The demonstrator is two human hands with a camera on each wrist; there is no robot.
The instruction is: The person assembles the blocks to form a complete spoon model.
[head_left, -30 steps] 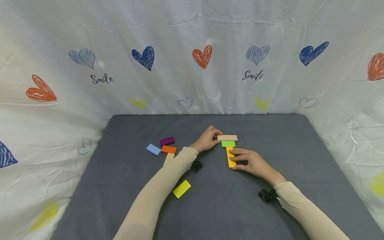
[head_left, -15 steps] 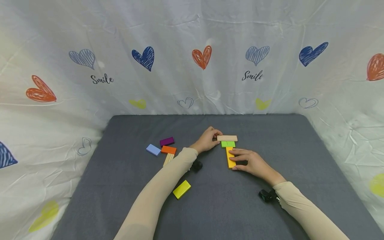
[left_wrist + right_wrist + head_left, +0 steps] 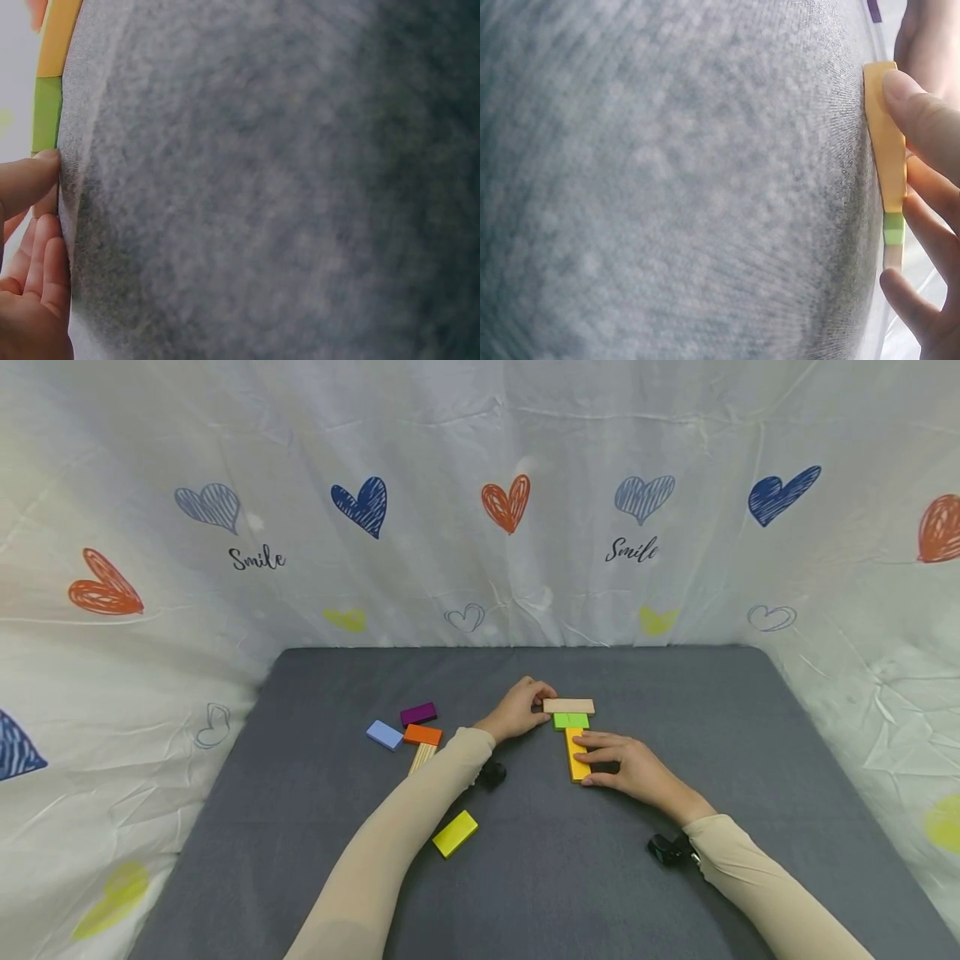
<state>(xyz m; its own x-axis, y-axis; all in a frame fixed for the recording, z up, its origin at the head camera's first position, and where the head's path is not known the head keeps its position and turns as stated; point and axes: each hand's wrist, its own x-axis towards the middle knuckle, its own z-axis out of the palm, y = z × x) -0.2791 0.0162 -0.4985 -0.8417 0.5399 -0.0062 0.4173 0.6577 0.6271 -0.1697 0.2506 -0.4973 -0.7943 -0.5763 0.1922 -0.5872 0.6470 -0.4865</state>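
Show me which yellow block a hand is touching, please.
The longer amber-yellow block, touched by the right hand; the shorter lemon-yellow block lies untouched, near the left sleeve.

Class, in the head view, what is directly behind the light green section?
The beige block, running left to right. The left hand pinches its left end, covering a little, so that bit cannot be seen.

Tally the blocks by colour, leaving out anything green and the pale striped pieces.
Beige block: 1
Amber block: 1
Yellow block: 1
Orange block: 1
Purple block: 1
Blue block: 1
Total: 6
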